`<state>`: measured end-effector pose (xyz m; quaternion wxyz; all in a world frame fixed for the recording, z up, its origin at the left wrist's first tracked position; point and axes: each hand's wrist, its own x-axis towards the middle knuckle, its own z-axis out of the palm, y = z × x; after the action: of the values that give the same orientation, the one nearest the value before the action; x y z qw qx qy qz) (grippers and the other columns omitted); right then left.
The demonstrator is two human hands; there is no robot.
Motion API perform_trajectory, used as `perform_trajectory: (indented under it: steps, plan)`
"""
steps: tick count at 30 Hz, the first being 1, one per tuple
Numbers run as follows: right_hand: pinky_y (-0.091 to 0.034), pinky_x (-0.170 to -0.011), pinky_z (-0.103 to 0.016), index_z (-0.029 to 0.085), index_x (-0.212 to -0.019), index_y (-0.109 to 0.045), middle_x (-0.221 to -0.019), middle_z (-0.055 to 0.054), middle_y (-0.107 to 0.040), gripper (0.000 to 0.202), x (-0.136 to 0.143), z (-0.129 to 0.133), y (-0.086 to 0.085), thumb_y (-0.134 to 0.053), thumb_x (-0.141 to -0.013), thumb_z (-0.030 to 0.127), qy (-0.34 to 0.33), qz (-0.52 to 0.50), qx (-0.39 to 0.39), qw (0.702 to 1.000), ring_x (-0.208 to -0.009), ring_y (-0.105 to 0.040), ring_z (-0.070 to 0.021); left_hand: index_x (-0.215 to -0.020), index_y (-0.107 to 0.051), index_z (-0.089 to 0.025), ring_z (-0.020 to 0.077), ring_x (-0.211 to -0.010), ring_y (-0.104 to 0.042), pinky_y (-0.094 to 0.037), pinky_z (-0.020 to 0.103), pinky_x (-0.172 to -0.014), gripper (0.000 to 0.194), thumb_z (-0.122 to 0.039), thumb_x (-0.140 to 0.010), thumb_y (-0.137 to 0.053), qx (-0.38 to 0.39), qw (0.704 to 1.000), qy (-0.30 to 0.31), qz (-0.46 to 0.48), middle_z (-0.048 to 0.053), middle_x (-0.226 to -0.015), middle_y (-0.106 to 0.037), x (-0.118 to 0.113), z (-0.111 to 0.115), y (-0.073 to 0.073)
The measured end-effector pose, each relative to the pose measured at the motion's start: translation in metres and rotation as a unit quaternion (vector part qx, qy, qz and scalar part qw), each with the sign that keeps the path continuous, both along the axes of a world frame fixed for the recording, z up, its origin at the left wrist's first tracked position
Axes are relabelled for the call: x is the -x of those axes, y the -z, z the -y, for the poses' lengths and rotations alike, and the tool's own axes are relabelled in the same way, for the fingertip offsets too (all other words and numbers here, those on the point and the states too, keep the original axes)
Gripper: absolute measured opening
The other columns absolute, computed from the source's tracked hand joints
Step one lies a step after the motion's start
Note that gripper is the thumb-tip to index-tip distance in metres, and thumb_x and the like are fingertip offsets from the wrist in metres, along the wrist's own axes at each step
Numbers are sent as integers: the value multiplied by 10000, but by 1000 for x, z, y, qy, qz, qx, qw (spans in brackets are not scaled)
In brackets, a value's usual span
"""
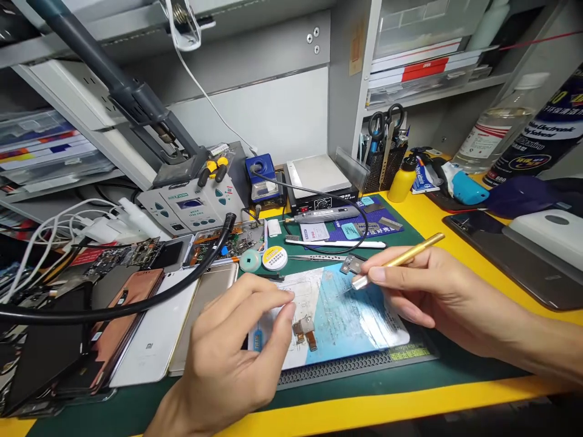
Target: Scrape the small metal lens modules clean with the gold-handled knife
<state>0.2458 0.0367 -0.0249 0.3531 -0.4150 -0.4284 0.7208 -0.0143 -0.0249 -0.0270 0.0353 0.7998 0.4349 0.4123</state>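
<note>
My right hand grips a slim gold-handled craft knife, its silver collar and thin, faint tip pointing down-left over a blue and white glossy board. Just behind the tip, a small grey metal part lies at the board's back edge. My left hand hovers over the board's left side, fingers curled loosely, thumb and index tips close with a narrow gap and nothing visible between them. Right of those fingertips, a small piece with brown flex cable rests on the board.
Tweezers, a white brush and a round tin lie behind the board. Phones and phone backs crowd the left, under a black hose. A hot plate stands behind; a dark phone lies right.
</note>
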Motion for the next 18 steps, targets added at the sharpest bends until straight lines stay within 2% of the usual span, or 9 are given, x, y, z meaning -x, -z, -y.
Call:
perform_trajectory:
  steps: [4, 7, 11, 18]
  plan:
    - [-152, -405, -205, 129, -828, -733, -361, 59, -452, 260, 1, 1, -3, -832, -780, 364, -7, -6, 7, 1000, -329, -275, -25, -927, -689, -188, 77, -720, -553, -461, 198, -632, 157, -44, -889, -639, 66, 997, 6, 35, -12, -818, -648, -20, 2, -15]
    - [-138, -416, -215, 128, -813, -721, -367, 61, -452, 265, 0, 2, -4, -832, -779, 366, -14, -5, 4, 1000, -336, -272, -22, -913, -696, -192, 88, -686, -534, -449, 212, -596, 127, -78, -893, -642, 89, 995, -5, 48, -7, -808, -651, -33, 2, -20]
    - [-134, -417, -214, 118, -808, -725, -390, 53, -469, 279, -1, 4, -5, -823, -793, 379, -29, -13, -6, 999, -340, -290, -19, -975, -705, -181, 90, -671, -526, -445, 222, -572, 115, -136, -879, -661, 102, 993, -24, 47, 15, -889, -654, -43, 3, -17]
    - [-147, -403, -199, 125, -835, -732, -412, 43, -505, 279, -2, 7, -4, -829, -792, 382, -41, -36, -9, 998, -338, -338, -28, -964, -699, -161, 86, -650, -521, -443, 219, -576, 107, -142, -860, -684, 90, 995, -30, 43, 14, -851, -646, -56, 8, -12]
